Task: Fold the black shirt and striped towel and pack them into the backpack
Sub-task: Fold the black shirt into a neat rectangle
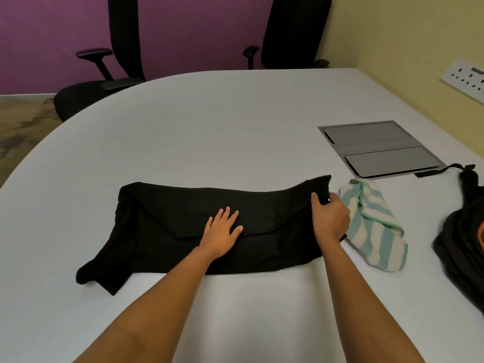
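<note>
Our black shirt point(162, 231) lies folded lengthwise on the tabletop point(209, 127). Our left hand point(221, 229) presses flat on its middle, fingers point(227, 212) straight; our right hand point(330, 218) pinches its right end with curled fingers. We should pin the middle and bring that end over evenly. The striped towel point(377, 231) lies just beside it, the backpack point(461, 239) farther right.

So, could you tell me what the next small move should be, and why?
Probably fold the right end of the black shirt leftward over its middle: the right hand grips that end, the left hand presses flat at the centre, and it lies as a long band.
</note>
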The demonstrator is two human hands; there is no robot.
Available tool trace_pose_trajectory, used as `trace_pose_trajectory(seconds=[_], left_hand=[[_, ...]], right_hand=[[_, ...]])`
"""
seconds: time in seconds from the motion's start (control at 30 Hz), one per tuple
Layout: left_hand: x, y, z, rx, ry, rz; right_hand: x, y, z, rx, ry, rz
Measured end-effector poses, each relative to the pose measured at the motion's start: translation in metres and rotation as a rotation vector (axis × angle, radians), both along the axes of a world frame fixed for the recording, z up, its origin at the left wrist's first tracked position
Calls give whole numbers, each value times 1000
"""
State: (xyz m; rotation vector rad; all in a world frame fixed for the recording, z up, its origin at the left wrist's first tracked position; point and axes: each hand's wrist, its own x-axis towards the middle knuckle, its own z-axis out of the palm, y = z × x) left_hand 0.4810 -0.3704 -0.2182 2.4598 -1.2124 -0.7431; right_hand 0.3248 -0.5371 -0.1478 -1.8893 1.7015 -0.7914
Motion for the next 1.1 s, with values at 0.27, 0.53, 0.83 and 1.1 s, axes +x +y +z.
trace_pose_trajectory(seconds=[0.27,0.53,0.83,1.1], left_hand=[[32,31,35,-276,293,168],[92,64,72,-417,701,448],[173,138,84,-611,1428,461],[174,170,48,-427,933,513]], right_hand=[[43,38,51,-52,-68,119],[115,110,97,-19,-93,304],[215,211,88,334,-95,676],[205,202,6,296,-64,644]])
